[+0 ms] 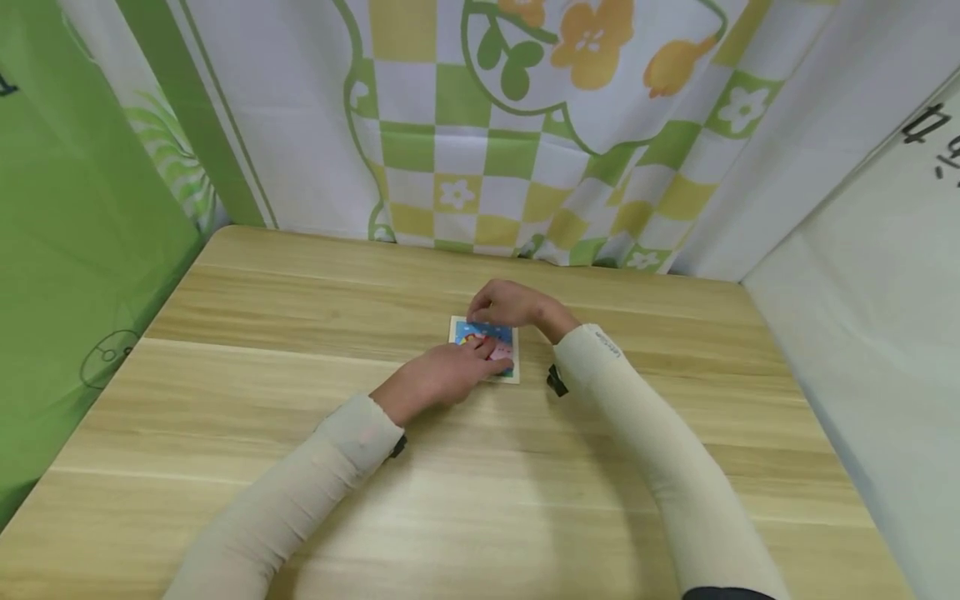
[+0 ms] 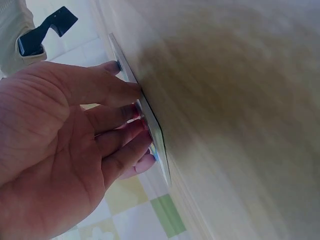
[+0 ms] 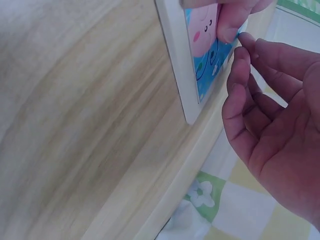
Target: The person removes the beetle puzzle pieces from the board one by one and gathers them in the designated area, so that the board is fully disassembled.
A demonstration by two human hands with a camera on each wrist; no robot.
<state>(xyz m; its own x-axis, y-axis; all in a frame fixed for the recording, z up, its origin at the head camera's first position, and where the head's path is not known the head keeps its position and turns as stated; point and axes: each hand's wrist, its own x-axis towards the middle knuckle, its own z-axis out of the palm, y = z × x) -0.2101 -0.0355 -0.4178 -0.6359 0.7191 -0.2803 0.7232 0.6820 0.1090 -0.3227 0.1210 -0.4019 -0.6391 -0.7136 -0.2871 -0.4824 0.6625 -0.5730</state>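
A small picture board, apparently a flat puzzle, lies on the wooden table. It has a cream frame around a blue cartoon picture with a pink face. My left hand rests on it from the near left, fingers spread over the picture and covering part of it. In the left wrist view, the thumb touches the edge of the board. My right hand reaches over the far edge with bent fingers. Its thumb and fingertips come together at the blue surface; whether they pinch anything is hidden.
The wooden table reaches to a checked, flowered curtain behind. Green cloth hangs at the left and a white sheet at the right. Black camera mounts sit under both sleeved wrists.
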